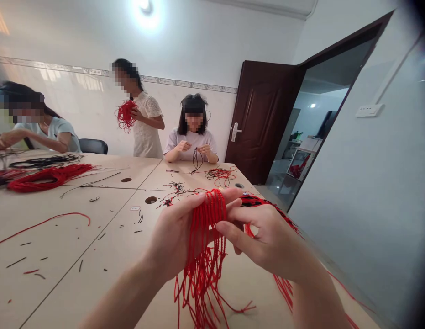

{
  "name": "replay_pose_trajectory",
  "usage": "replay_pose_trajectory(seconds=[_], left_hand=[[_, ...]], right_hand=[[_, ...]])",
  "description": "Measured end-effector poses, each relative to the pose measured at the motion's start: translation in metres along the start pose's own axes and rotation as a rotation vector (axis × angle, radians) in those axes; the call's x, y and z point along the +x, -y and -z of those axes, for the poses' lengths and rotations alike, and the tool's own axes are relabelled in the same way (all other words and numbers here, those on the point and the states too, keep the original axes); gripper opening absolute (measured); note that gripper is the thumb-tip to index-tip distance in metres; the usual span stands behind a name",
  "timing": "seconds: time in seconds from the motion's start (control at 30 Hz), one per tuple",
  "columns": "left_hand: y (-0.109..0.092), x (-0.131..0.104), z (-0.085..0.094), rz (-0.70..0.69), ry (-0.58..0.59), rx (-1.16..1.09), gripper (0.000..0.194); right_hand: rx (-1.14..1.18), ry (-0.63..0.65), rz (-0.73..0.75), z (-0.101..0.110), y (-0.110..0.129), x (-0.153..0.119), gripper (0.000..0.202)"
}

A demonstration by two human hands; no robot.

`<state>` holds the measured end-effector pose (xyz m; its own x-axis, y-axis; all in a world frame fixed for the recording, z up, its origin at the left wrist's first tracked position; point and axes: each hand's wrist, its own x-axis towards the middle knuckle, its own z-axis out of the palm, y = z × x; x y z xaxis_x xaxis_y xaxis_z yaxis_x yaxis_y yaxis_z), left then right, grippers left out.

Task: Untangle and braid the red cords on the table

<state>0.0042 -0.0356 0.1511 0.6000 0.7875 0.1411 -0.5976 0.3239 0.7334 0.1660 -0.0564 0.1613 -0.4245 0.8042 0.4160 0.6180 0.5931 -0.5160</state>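
Note:
Several red braided cords (207, 228) hang side by side over the fingers of my left hand (176, 228), their loose ends dangling toward the table. My left hand is closed on them, thumb at the top of the row. At the right edge of the row, my right hand (263, 233) touches the cords with its thumb and fingers, pinching at the outermost strand. Behind my right hand, a bundle of red and black cords (256, 201) lies on the table.
The table (106, 274) carries cord scraps, a red cord (61, 214) and a red bundle (51, 177) at left. Across it sits a person (192, 137) with dark cord; another stands (147, 123) holding red cords, and a third sits (58, 130) at left. A brown door (260, 114) stands open.

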Motion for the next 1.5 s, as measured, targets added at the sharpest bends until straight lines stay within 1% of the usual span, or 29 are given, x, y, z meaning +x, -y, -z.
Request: replay_pose_trajectory(seconds=[0.07, 0.23, 0.4, 0.47, 0.6, 0.8, 1.0, 1.1, 1.27, 1.5], left_hand=[[-0.0008, -0.0007, -0.0005, -0.008, 0.016, 0.004, 0.041], [-0.0011, -0.0015, -0.0017, -0.014, -0.007, 0.022, 0.038], [0.0008, -0.0005, -0.0020, -0.013, 0.038, 0.038, 0.037], [0.0010, -0.0007, -0.0022, -0.012, 0.044, 0.053, 0.037], [0.0003, -0.0012, -0.0024, -0.017, 0.004, 0.106, 0.037], [-0.0024, -0.0008, -0.0042, -0.036, -0.024, 0.132, 0.038], [-0.0031, -0.0002, -0.0052, -0.015, -0.063, 0.140, 0.036], [-0.0018, 0.0002, -0.0039, -0.005, -0.045, 0.129, 0.036], [-0.0008, 0.0012, -0.0029, -0.004, 0.026, 0.084, 0.036], [-0.0006, 0.0005, 0.0000, 0.021, 0.017, 0.068, 0.038]], right_hand=[[-0.012, -0.008, 0.006, -0.0006, 0.0013, 0.0013, 0.037], [-0.005, 0.024, -0.014, -0.0013, 0.0026, 0.0024, 0.034], [0.130, 0.102, -0.114, -0.0019, 0.0012, 0.0031, 0.037], [0.194, 0.122, -0.131, -0.0024, 0.0008, 0.0044, 0.034], [0.244, 0.118, -0.114, -0.0030, 0.0010, 0.0071, 0.030], [0.260, 0.134, -0.091, -0.0017, 0.0017, 0.0062, 0.030], [0.215, 0.133, -0.085, -0.0026, -0.0010, 0.0049, 0.033], [0.191, 0.142, -0.079, -0.0026, -0.0016, 0.0065, 0.033], [0.194, 0.188, -0.079, -0.0011, -0.0002, 0.0067, 0.032], [0.193, 0.189, -0.046, -0.0033, -0.0019, 0.0047, 0.029]])
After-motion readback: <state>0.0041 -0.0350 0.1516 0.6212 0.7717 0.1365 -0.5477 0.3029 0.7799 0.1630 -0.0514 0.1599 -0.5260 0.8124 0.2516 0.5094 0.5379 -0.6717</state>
